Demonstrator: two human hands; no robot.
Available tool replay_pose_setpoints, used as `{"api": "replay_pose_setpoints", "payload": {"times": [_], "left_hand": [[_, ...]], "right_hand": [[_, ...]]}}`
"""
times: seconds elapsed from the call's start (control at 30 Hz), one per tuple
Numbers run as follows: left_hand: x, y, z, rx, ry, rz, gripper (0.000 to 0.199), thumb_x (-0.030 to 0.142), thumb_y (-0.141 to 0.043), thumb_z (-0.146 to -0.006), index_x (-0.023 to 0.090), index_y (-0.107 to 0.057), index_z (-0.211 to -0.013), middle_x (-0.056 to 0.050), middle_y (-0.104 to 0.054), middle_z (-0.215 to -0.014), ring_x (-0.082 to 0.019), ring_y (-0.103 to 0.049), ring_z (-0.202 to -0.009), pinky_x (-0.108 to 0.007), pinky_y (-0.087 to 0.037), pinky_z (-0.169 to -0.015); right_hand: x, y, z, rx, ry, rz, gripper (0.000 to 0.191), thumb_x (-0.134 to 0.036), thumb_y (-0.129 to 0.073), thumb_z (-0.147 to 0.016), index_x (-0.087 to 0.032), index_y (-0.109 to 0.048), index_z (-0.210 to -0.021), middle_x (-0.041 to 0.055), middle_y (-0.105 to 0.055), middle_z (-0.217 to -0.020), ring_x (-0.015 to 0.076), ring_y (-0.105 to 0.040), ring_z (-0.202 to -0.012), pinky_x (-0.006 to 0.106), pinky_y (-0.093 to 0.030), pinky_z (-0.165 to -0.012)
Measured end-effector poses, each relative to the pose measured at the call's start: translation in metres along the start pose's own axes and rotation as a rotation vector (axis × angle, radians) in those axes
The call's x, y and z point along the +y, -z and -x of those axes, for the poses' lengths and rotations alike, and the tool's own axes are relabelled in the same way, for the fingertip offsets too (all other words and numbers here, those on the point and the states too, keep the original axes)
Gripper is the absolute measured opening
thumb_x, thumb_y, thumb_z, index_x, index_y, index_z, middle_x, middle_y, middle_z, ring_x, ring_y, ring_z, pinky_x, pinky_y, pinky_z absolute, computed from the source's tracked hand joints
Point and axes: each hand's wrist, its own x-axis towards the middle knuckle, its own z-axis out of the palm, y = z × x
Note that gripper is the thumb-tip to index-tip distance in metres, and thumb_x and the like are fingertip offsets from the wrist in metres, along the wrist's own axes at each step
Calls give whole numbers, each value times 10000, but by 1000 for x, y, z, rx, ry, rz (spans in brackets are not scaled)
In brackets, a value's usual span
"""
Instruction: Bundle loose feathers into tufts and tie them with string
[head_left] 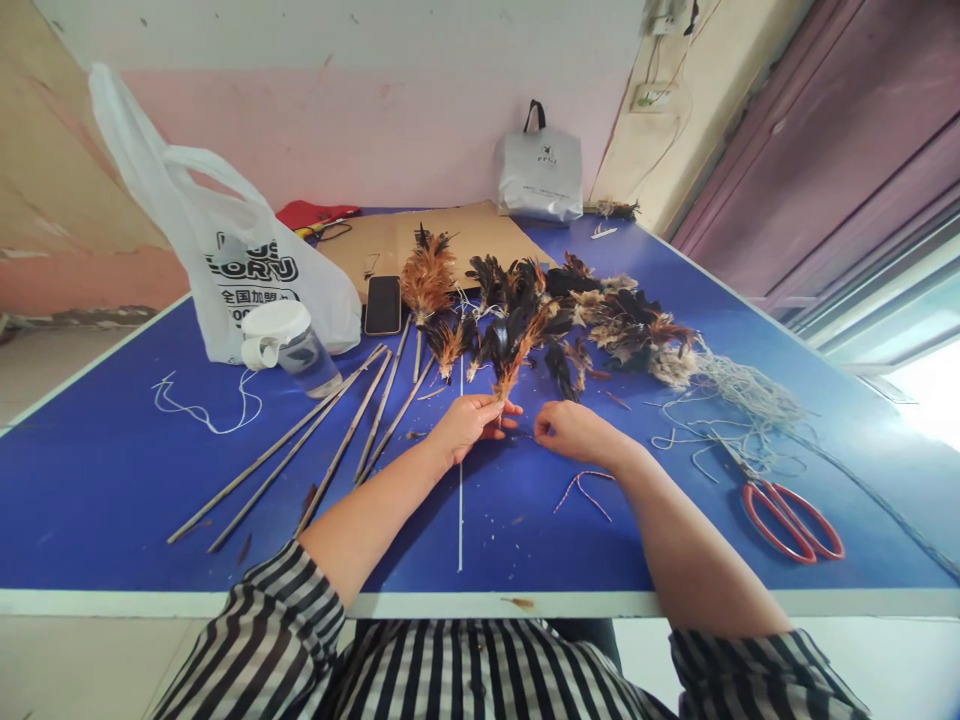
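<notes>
My left hand (pixel 477 422) pinches the lower end of a bunch of brown and black feathers (pixel 513 350), which points up and away from me. Just to its right, my right hand (pixel 574 430) is closed near the bunch's base; whatever its fingers hold is too small to make out. Beyond both hands lie more feather bunches, a full brown one (pixel 428 275) at the back and a dark and tan heap (pixel 626 325) to the right. A short red and white string (pixel 585 490) rests on the blue table below my right hand.
Red-handled scissors (pixel 793 518) and tangled pale string (pixel 750 395) lie right. Thin sticks (pixel 349 450), a phone (pixel 383 305), a lidded jug (pixel 292 345) and a white plastic bag (pixel 247 250) are left. Behind are cardboard (pixel 457 228) and a silver bag (pixel 540 175).
</notes>
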Motion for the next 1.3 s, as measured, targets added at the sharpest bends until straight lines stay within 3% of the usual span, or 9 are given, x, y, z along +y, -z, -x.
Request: {"api": "replay_pose_setpoints", "payload": {"times": [0.1, 0.2, 0.33, 0.53, 0.77, 0.9, 1.07, 1.3], "left_hand": [[4, 2, 1, -30, 26, -1, 153, 214, -566, -813, 95, -662, -827, -123, -655, -1039, -84, -620, -678, -159, -465, -537], [9, 2, 3, -55, 82, -9, 156, 180, -544, -825, 85, -665, -849, -123, -678, -958, -76, -620, -633, -146, -470, -525], [11, -1, 3, -73, 124, -4, 130, 165, -562, -813, 76, -657, -815, -122, -687, -903, -100, -645, -637, -160, -491, -532], [3, -4, 2, -61, 128, 17, 115, 176, -606, -784, 65, -636, -779, -114, -686, -738, -156, -669, -649, -195, -507, -547], [3, -2, 2, -54, 134, 5, 126, 161, -596, -786, 48, -627, -742, -112, -672, -677, -138, -653, -586, -211, -514, -571], [3, -2, 1, -19, 143, -2, 113, 164, -622, -768, 56, -625, -738, -87, -660, -653, -136, -652, -578, -204, -511, -560], [4, -3, 3, -89, 160, -23, 139, 183, -638, -759, 50, -629, -718, -78, -649, -633, -129, -643, -565, -211, -512, -570], [5, -3, 6, -104, 142, -6, 146, 200, -672, -729, 57, -651, -744, -44, -624, -620, -81, -592, -530, -197, -488, -565]], "right_hand": [[1, 0, -1, -11, -44, -354, 108, -174, -487, -719, -168, -592, -697, 18, -645, -647, 125, -600, -559, 219, -429, -549], [-1, 3, 1, -82, -97, -704, 58, -206, -485, -725, -176, -531, -743, 13, -659, -700, 126, -616, -524, 204, -425, -442], [-5, 5, 2, -96, -89, -873, 26, -182, -504, -702, -179, -499, -728, 2, -650, -657, 126, -621, -531, 200, -438, -436], [-4, -4, -2, -28, -59, -859, 65, -239, -551, -722, -177, -532, -726, -31, -595, -516, 107, -574, -487, 214, -442, -472], [-6, -3, -2, 37, -34, -911, 238, -302, -617, -690, -154, -589, -874, 17, -644, -736, 119, -604, -587, 242, -472, -535], [-3, 4, 1, 66, -38, -705, 201, -268, -599, -697, -145, -644, -850, 19, -643, -695, 123, -581, -589, 243, -453, -550], [-2, 4, -1, 275, 100, -406, 126, -205, -550, -741, -162, -669, -754, 30, -658, -730, 135, -586, -673, 257, -446, -649], [-8, -3, -5, 425, 208, -258, 130, -165, -521, -785, -163, -648, -759, 50, -639, -770, 139, -572, -721, 252, -432, -679]]}}
